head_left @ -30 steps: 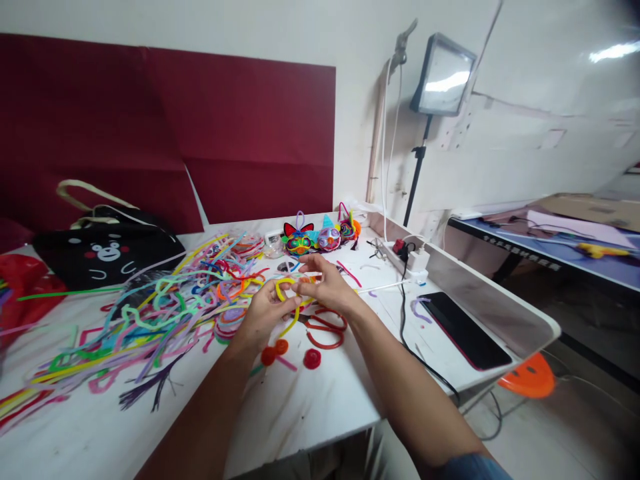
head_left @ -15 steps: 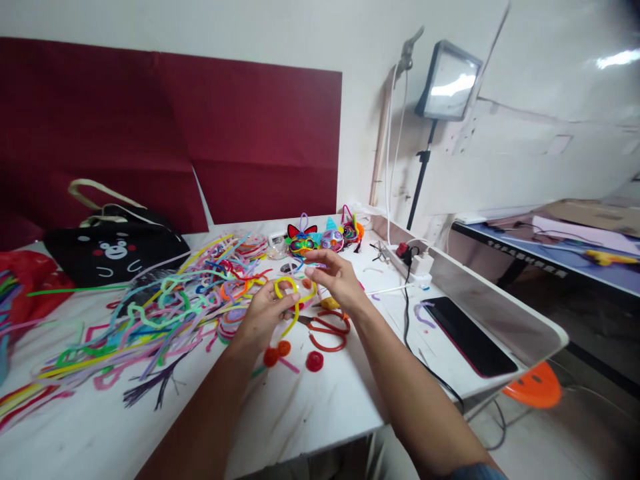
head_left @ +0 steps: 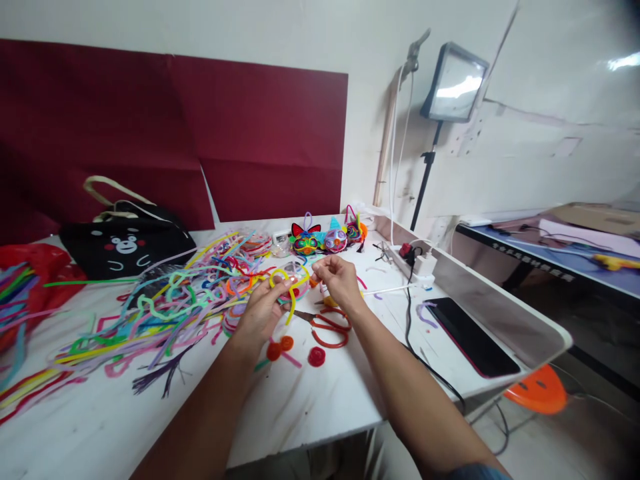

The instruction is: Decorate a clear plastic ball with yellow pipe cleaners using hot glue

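Observation:
A yellow pipe cleaner (head_left: 293,303), bent into a loop at its top, is pinched in my left hand (head_left: 260,310) above the table. Close to its right side, my right hand (head_left: 337,280) has its fingers drawn together. What those fingertips hold, if anything, is too small to make out. Orange-handled scissors (head_left: 334,336) lie below my right hand, blades pointing left. Nearer me sit a red coiled disc (head_left: 317,357) and two orange coiled discs (head_left: 280,347) beside a pink pipe cleaner piece.
A tangle of coloured pipe cleaners (head_left: 175,300) covers the left side. Behind it stands a black bag (head_left: 127,243). Decorated colourful ornaments (head_left: 306,243) stand at the back. On the right are a phone (head_left: 473,337), a power strip (head_left: 415,267) and a black cable (head_left: 408,320).
My right hand's spread fingers have closed together and dropped slightly. My left hand still holds the looped yellow pipe cleaner. The camera view has shifted a little.

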`<state>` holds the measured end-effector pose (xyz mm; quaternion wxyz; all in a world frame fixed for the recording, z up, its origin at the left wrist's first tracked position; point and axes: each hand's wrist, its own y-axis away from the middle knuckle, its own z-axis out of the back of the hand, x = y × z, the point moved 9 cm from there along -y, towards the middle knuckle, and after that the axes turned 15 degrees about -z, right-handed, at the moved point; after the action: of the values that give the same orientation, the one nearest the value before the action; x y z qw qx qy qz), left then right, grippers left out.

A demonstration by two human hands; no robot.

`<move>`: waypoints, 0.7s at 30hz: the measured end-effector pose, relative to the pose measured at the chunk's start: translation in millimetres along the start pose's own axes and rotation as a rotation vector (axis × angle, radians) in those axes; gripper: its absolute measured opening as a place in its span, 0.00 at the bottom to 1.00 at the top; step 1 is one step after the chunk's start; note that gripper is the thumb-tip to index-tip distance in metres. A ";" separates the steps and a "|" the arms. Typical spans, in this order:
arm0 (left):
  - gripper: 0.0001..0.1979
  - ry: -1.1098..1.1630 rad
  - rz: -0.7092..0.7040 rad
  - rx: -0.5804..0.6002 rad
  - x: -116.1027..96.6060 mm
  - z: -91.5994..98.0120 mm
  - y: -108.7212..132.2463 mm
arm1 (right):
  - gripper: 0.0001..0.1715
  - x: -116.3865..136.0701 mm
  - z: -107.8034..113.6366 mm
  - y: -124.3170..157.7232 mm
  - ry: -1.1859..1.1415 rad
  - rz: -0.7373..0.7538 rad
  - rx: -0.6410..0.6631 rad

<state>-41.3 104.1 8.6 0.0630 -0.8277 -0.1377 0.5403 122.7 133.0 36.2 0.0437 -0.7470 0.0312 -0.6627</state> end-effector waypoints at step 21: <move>0.20 0.147 -0.021 -0.110 6.2 10.8 -7.5 | 0.18 -17.2 -16.5 2.9 0.087 -0.039 0.045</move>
<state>-50.0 112.7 0.6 0.0329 -0.8659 -0.1710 0.4689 104.3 131.6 20.9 0.0460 -0.7166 0.0035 -0.6960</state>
